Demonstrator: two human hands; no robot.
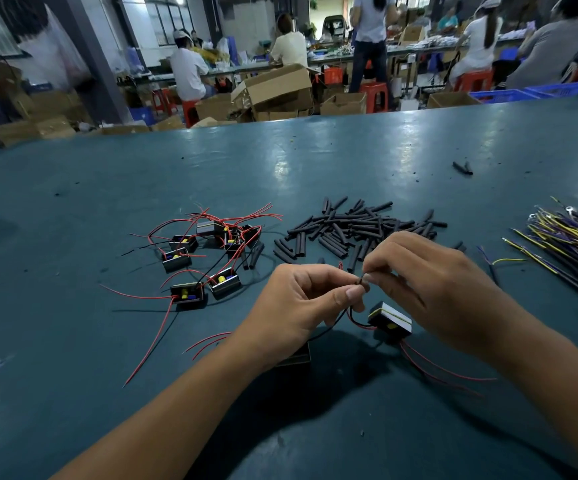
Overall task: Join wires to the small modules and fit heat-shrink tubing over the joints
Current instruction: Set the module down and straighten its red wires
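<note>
My left hand (301,303) and my right hand (429,282) meet above the green table, both pinching the thin wire ends (362,281) of one small black module (389,322). That module hangs just below my fingers, with red and black leads trailing toward me. Under my left wrist a second module (294,356) lies partly hidden. Several more modules with red wires (208,258) sit to the left. A pile of black heat-shrink tubes (353,230) lies just beyond my hands.
A bundle of yellow and purple wires (567,244) lies at the right edge of the table (73,237). Two stray tubes (463,168) rest farther back. Beyond the table's far edge are cardboard boxes, red stools and several seated people.
</note>
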